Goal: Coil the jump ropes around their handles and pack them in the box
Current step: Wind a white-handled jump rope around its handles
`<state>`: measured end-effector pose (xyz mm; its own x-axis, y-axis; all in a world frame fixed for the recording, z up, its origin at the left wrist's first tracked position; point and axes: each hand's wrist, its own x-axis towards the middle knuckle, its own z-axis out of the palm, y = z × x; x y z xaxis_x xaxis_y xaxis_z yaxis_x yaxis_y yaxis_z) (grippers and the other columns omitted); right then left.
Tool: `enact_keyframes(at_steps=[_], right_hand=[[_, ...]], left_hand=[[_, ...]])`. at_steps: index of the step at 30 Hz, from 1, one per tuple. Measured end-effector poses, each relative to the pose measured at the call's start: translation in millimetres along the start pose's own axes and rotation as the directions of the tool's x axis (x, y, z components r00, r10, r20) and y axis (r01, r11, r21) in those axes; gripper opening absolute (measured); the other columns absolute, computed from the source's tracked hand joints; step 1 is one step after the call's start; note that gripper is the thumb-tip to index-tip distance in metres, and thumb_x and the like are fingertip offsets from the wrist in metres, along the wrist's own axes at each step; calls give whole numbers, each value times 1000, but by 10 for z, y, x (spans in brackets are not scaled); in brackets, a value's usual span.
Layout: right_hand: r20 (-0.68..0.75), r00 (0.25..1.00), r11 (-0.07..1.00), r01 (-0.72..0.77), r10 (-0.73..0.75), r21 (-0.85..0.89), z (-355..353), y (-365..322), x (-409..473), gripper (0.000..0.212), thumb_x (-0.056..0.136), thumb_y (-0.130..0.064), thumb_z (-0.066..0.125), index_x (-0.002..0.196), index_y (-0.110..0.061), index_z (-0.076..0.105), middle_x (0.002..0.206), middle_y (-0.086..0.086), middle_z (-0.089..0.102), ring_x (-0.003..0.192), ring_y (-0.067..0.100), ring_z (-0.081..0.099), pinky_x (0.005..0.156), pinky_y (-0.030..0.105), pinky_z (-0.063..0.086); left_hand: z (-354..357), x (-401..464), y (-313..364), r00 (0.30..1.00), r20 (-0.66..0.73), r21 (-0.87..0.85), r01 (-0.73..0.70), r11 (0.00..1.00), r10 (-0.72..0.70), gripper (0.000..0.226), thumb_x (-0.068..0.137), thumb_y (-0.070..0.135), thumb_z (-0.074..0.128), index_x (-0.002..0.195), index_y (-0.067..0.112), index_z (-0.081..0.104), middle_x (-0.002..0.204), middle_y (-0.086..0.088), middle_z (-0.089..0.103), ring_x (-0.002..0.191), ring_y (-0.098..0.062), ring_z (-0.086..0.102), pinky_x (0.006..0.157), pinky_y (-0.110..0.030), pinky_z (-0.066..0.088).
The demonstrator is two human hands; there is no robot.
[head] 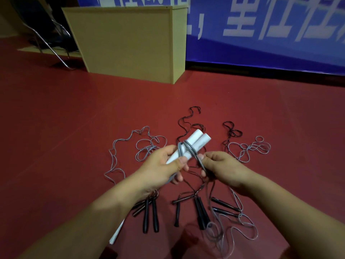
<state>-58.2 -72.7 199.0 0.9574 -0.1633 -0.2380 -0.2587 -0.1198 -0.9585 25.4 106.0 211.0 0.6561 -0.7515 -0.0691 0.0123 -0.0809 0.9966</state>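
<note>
My left hand (164, 167) grips two white jump-rope handles (196, 143) held side by side, pointing up and to the right. A grey rope (186, 149) crosses them in a couple of turns. My right hand (218, 165) pinches that grey rope just right of the handles. On the red floor below lie several black handles (153, 215) with thin black cords (190, 120) and loose grey ropes (147, 146) spread out beyond my hands. No box for packing shows in this view.
A tan wooden cabinet (130, 43) stands on the floor at the back. Left of it is a metal-framed chair (50, 40). A blue banner (261, 30) with white characters covers the back wall. A white object (116, 234) peeks out under my left forearm.
</note>
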Motion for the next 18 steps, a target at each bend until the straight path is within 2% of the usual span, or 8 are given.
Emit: enact_keyframes(at_steps=[3, 6, 10, 13, 15, 18], right_hand=[[-64, 998, 1000, 5, -4, 21, 4, -16, 30, 27, 101, -32, 45, 86, -12, 51, 57, -1, 54, 53, 15, 46, 60, 32, 41], [-101, 995, 999, -5, 10, 50, -3, -36, 27, 22, 99, -33, 49, 91, -14, 52, 54, -4, 51, 49, 12, 41, 51, 25, 34], [-104, 994, 999, 18, -13, 47, -39, -53, -8, 14, 94, -22, 61, 94, -11, 54, 53, -6, 50, 49, 12, 39, 46, 26, 28], [-51, 999, 999, 15, -17, -40, -75, -18, -55, 8, 92, -15, 63, 92, -12, 57, 54, -6, 48, 51, 16, 40, 46, 26, 29], [-31, 999, 991, 3, -8, -133, -85, -16, -102, 6, 93, -20, 63, 92, -14, 60, 57, -3, 47, 50, 19, 41, 44, 26, 30], [-42, 998, 947, 29, -45, -319, -93, -18, -129, 12, 95, -28, 60, 90, -18, 65, 59, -8, 50, 45, 4, 43, 43, 17, 35]], left_hand=[[-21, 33, -1, 993, -118, 47, -14, 999, 19, 14, 97, 13, 56, 110, 5, 59, 73, 3, 67, 45, -11, 51, 45, -23, 45], [-45, 50, 7, 981, -192, 73, -22, 997, 36, 11, 98, 16, 56, 106, 10, 60, 73, 3, 67, 44, -9, 51, 40, -21, 41], [-112, 79, -23, 957, -285, 109, -18, 994, 49, 10, 97, 19, 58, 99, 11, 62, 75, 1, 68, 45, -10, 50, 40, -21, 39], [-188, 121, -53, 923, -383, 90, 1, 996, 34, 6, 97, 19, 58, 96, 15, 63, 76, -1, 67, 44, -8, 49, 40, -21, 38], [-256, 153, -93, 898, -440, 78, 22, 997, 14, 7, 97, 20, 58, 93, 17, 63, 76, -1, 66, 43, -6, 49, 39, -19, 38], [-354, 197, -197, 873, -487, 105, 70, 992, -10, 8, 97, 20, 59, 94, 15, 63, 74, -1, 65, 42, -6, 48, 37, -18, 36]])
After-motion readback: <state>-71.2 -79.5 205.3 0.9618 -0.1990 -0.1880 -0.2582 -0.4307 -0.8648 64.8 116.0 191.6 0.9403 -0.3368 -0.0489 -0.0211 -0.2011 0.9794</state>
